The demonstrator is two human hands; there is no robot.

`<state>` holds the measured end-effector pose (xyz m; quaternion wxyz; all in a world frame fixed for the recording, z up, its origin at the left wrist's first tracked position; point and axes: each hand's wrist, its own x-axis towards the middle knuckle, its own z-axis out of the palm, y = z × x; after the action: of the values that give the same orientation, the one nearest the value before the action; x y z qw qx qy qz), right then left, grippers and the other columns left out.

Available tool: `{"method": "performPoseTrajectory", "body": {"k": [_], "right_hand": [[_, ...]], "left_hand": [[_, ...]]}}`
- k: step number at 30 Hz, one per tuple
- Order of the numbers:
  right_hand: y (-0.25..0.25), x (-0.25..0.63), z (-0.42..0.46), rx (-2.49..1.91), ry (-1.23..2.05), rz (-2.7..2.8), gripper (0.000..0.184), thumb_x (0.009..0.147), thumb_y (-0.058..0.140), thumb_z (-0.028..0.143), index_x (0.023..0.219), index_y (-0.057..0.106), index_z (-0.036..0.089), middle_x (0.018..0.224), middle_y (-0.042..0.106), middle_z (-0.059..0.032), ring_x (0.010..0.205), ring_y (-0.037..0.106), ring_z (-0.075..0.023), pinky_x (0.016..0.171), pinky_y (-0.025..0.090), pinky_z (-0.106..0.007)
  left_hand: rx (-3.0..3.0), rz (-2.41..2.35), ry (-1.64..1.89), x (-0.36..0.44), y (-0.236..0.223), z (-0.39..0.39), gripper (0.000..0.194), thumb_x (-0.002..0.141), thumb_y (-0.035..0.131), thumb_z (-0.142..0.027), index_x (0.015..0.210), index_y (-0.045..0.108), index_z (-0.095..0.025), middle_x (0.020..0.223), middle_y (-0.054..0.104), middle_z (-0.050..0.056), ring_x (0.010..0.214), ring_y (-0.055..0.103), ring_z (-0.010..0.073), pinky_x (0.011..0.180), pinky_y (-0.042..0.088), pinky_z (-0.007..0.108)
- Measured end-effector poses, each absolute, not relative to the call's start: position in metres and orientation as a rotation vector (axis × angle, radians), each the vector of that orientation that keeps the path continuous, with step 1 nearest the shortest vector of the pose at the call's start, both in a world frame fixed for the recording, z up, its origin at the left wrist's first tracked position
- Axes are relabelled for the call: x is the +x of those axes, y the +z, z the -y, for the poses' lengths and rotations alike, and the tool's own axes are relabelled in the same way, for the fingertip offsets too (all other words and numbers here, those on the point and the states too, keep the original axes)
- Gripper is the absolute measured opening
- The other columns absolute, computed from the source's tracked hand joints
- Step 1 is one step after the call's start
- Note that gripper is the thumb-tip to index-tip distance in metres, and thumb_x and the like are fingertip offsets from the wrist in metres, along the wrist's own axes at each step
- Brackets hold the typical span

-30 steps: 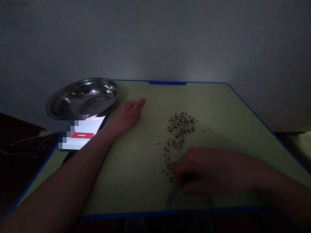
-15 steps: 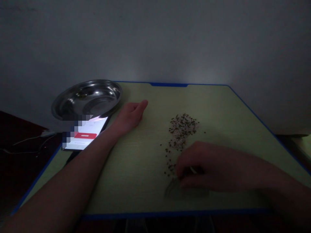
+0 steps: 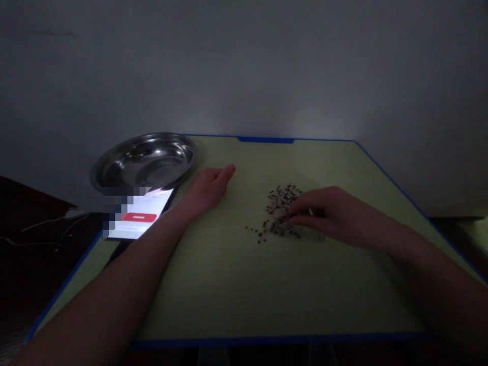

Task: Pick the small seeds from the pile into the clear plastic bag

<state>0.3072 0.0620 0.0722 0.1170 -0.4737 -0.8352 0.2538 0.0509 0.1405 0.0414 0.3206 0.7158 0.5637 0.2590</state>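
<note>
On the yellow-green table lies a spread pile of small dark and pale grains, perhaps beans or seeds (image 3: 280, 200). My right hand (image 3: 324, 211) is at the pile's near right side, thumb and fingers pinched together. A clear, thin piece (image 3: 316, 234) shows faintly under these fingers, and a small pale bit is visible between them; its kind is too dim to make out. My left hand (image 3: 208, 189) rests on the table left of the pile, fingers curled in and thumb on top, with nothing visible in it.
A shiny metal basin (image 3: 147, 162) stands at the table's back left. Partly under its rim is a phone (image 3: 141, 218) with a lit screen, beside my left forearm. The table (image 3: 244, 295) has a blue edge, and a grey wall rises behind. White cables (image 3: 41, 223) lie at far left.
My right hand has moved away from me, from the near end of the grains up to the main pile. The near trail of grains has been pushed toward the pile. My left hand stays put.
</note>
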Motion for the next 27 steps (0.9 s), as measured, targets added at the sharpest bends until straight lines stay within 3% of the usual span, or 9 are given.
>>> {"method": "performPoseTrajectory", "body": {"k": [11, 17, 20, 24, 27], "right_hand": [[0.061, 0.289, -0.059, -1.326, 0.501, 2.449, 0.02, 0.094, 0.055, 0.028, 0.093, 0.072, 0.018, 0.084, 0.071, -0.0037, 0.074, 0.06, -0.0156, 0.067, 0.041, -0.027], [0.065, 0.29, -0.054, -1.219, 0.586, 2.469, 0.02, 0.095, 0.056, 0.03, 0.094, 0.072, 0.019, 0.083, 0.072, -0.0017, 0.074, 0.061, -0.014, 0.068, 0.042, -0.026], [0.067, 0.292, -0.054, -1.267, 0.598, 2.423, 0.02, 0.094, 0.057, 0.031, 0.093, 0.072, 0.019, 0.081, 0.071, -0.001, 0.07, 0.059, -0.0128, 0.065, 0.041, -0.026], [0.071, 0.293, -0.053, -1.264, 0.717, 2.439, 0.021, 0.093, 0.057, 0.034, 0.092, 0.073, 0.019, 0.076, 0.069, -0.0001, 0.065, 0.056, -0.0119, 0.062, 0.039, -0.025], [0.074, 0.296, -0.053, -1.272, 0.88, 2.465, 0.022, 0.092, 0.057, 0.036, 0.09, 0.073, 0.02, 0.076, 0.069, 0.0, 0.066, 0.057, -0.0124, 0.061, 0.039, -0.025]], "left_hand": [[1.941, -1.521, 0.667, 0.05, 0.037, -0.143, 0.058, 0.086, 0.04, -0.063, 0.045, 0.04, -0.022, 0.037, 0.039, -0.004, 0.036, 0.035, 0.0097, 0.041, 0.022, 0.027], [1.948, -1.528, 0.632, 0.051, 0.038, -0.142, 0.058, 0.087, 0.04, -0.061, 0.043, 0.038, -0.022, 0.036, 0.037, -0.004, 0.035, 0.034, 0.0094, 0.041, 0.022, 0.027], [1.989, -1.497, 0.668, 0.051, 0.04, -0.142, 0.049, 0.087, 0.048, -0.053, 0.05, 0.045, -0.021, 0.039, 0.043, -0.004, 0.038, 0.037, 0.0092, 0.042, 0.026, 0.025], [1.939, -1.404, 0.712, 0.049, 0.037, -0.144, 0.021, 0.08, 0.063, -0.039, 0.075, 0.059, -0.019, 0.05, 0.054, -0.005, 0.042, 0.046, 0.0091, 0.044, 0.034, 0.023], [1.935, -1.349, 0.679, 0.045, 0.032, -0.147, 0.017, 0.08, 0.062, -0.035, 0.082, 0.061, -0.018, 0.054, 0.058, -0.003, 0.043, 0.049, 0.0093, 0.045, 0.037, 0.022]]}}
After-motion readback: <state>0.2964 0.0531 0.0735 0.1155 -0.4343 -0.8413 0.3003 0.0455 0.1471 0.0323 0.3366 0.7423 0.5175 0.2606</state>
